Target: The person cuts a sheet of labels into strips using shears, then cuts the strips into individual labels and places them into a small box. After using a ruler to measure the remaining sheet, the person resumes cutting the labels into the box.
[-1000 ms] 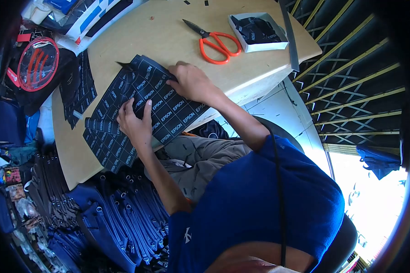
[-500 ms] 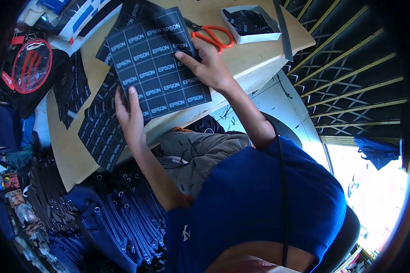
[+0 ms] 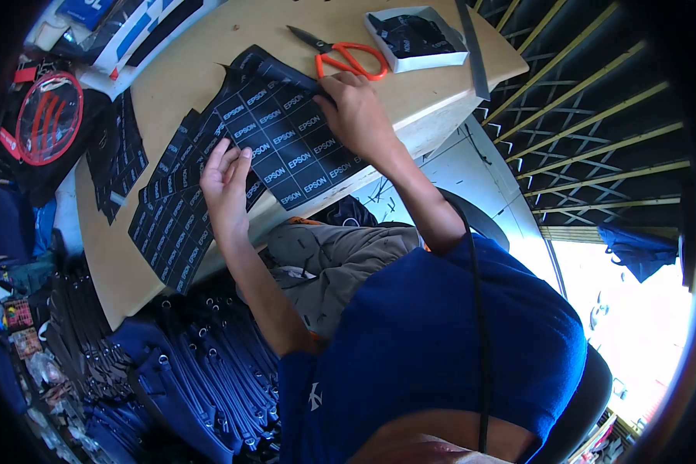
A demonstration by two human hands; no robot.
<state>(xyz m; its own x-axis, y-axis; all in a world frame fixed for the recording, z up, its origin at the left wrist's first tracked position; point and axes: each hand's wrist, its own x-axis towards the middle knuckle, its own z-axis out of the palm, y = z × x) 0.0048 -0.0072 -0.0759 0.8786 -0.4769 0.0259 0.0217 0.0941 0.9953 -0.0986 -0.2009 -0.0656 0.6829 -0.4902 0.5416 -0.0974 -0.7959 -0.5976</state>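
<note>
A black sheet printed with rows of EPSON labels [image 3: 286,135] lies tilted over the table's front edge, its upper edge curling. My right hand [image 3: 356,112] grips its upper right edge, fingers closed. My left hand [image 3: 228,185] is at the sheet's left edge, with thumb and fingers bent around that edge; the exact contact is hard to see. More EPSON-printed sheets [image 3: 170,232] are spread under and left of the held one. Scissors with orange handles [image 3: 348,62] rest just beyond my right hand.
On the wooden table [image 3: 116,267], a white box [image 3: 421,50] with black pieces sits at the back right beside a dark strip [image 3: 475,54]. A red-rimmed pouch [image 3: 50,120] is at the left. Blue straps [image 3: 216,371] hang below. A folding metal gate [image 3: 595,116] stands right.
The held sheet has lowered and turned onto the table, its top edge now curled. My right hand moved slightly down. The scissors are now fully uncovered.
</note>
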